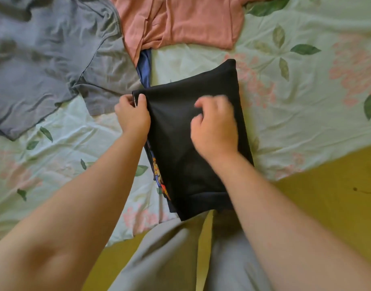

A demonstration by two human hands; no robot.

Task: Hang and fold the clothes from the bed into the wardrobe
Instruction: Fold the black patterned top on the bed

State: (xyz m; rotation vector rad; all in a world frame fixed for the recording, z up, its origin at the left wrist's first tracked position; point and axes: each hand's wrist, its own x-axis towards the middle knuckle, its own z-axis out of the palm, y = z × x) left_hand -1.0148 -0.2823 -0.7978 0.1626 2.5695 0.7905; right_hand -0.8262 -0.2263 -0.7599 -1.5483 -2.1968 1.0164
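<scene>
A black garment (180,127), folded into a long rectangle, lies near the edge of the bed; a colourful print shows along its left fold. My left hand (132,116) pinches its upper left corner between thumb and fingers. My right hand (215,127) is over the middle of the garment with curled fingers, blurred, and I cannot tell whether it holds the cloth. A grey-blue T-shirt (50,66) lies spread at the upper left. A pink T-shirt (180,22) lies at the top, with a strip of blue cloth (145,68) sticking out beneath it.
The bed carries a pale green sheet (306,91) printed with leaves and pink flowers. Yellow floor (327,196) shows at the lower right. My legs in grey trousers (172,259) stand at the bed's edge. No wardrobe is in view.
</scene>
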